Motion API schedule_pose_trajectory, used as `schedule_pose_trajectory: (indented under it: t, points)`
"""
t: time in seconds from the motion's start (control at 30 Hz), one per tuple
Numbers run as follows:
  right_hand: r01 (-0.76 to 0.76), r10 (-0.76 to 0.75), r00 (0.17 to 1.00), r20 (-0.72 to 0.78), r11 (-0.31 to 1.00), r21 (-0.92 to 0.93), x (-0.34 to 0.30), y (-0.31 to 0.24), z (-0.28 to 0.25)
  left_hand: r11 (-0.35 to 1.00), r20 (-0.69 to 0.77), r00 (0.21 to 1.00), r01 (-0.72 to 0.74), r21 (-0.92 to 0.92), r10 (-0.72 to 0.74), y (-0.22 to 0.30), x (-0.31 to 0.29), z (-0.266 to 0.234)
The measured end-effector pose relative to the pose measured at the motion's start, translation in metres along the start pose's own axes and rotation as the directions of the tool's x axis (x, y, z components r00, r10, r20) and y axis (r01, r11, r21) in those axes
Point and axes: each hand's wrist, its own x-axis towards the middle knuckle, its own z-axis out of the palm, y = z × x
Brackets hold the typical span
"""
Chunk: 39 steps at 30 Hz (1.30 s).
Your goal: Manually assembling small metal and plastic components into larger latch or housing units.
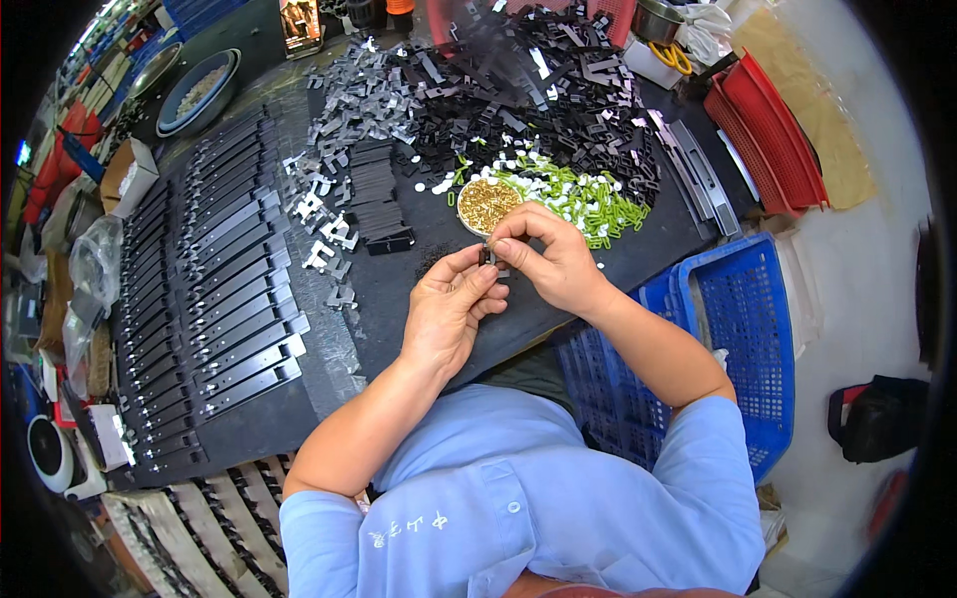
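My left hand (446,311) pinches a small black part (487,256) between thumb and fingers, in front of the dish of brass pieces. My right hand (554,257) meets it there, thumb and forefinger closed at the part's upper end; whatever lies between those fingertips is hidden. Just beyond is a round dish (463,214) full of small brass-coloured pieces (488,202). Green oval links (608,211) and white round bits (558,184) lie heaped beside it. Farther off rises a pile of black clips (538,100), with silvery metal brackets (364,100) to its left.
Long dark strips (239,299) lie in rows at the left, near a stack of black bars (377,199). Blue plastic crates (758,339) stand against the table at my right, with red baskets (773,135) beyond. At the back are a lit phone (300,27) and yellow-handled scissors (671,58).
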Motion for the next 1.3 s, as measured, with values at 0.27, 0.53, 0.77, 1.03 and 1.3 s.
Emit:
schedule_pose_trajectory:
  t: [0.27, 0.53, 0.77, 1.03, 1.3]
  points:
    - [-0.094, 0.099, 0.995, -0.034, 0.988, 0.12, -0.005, 0.012, -0.008, 0.902, 0.034, 0.999, -0.006, 0.431, -0.01, 0.011, 0.012, -0.003]
    - [-0.222, 0.259, 0.964, -0.066, 0.914, 0.341, -0.003, 0.007, -0.015, -0.003, 0.535, 0.791, -0.559, 0.829, 0.296, 0.032, 0.089, 0.004]
    - [-0.222, 0.309, 0.944, -0.115, 0.854, 0.47, -0.014, 0.005, -0.029, 0.147, 0.498, 0.858, -0.513, 0.846, 0.128, 0.049, 0.055, 0.016]
    - [-0.5, 0.308, 0.839, 0.449, 0.762, 0.411, -0.008, -0.022, -0.008, 0.486, 0.476, 0.846, -0.529, 0.695, 0.24, 0.018, -0.031, -0.016]
    - [-0.247, 0.144, 0.883, 0.446, 0.952, 0.181, -0.014, -0.017, -0.005, 0.598, 0.454, 0.868, -0.477, 0.644, 0.203, 0.023, -0.037, -0.022]
